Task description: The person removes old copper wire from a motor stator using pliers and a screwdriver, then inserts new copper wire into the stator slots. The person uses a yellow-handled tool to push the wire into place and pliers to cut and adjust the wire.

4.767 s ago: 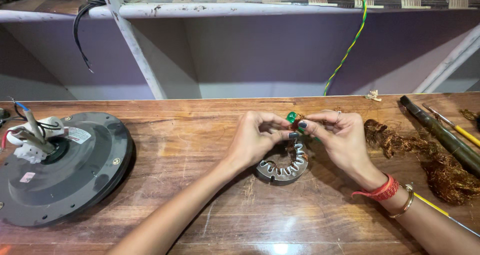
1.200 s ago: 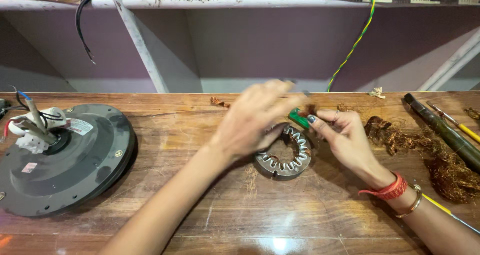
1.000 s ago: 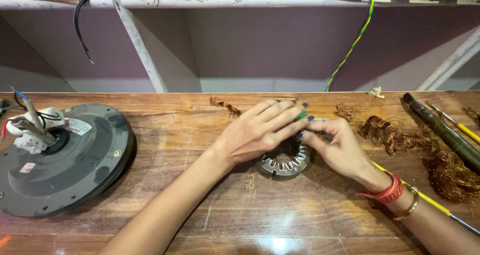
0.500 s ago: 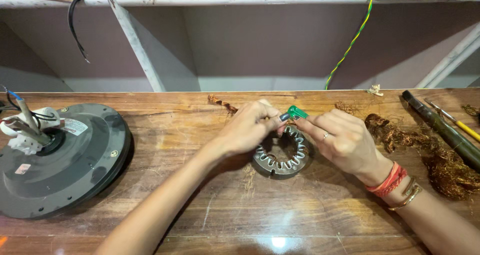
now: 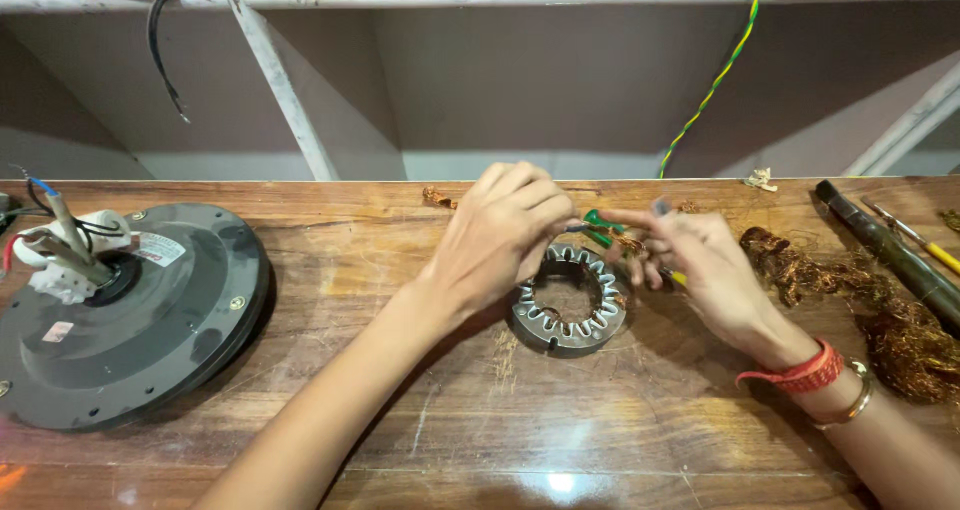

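Left grip: my left hand (image 5: pixel 505 235) sits curled over the far-left rim of the stator ring (image 5: pixel 570 297), fingertips pressed together on something thin at the ring's upper edge; whether that is a wire end or the tip of the green tool I cannot tell.
Right grip: my right hand (image 5: pixel 705 270), just right of the ring, has its fingers half spread, forefinger pointing left toward the ring, with the green-handled tool (image 5: pixel 602 226) at its fingertips (blurred, so how firmly it is held is unclear).
Change: half a second ago both hands met in a tight pinch above the ring; now the right has opened and drawn a little to the ring's right while the left has closed in over the rim. I read that as one pull or tuck finished and the hold being reset.
Stator ring: flat on the desk (image 5: pixel 480 440), grey steel, round, with pale slot liners between its inward teeth.
Right of ring: tangled copper wire (image 5: pixel 890 320), frizzy and brown, beside a dark rod-like tool (image 5: pixel 890 255).
Left of ring: well apart, a dark round fan motor housing (image 5: pixel 130 315), matte, with a white stub of wiring at its hub.
Desk: varnished wood, glossy, scratched.
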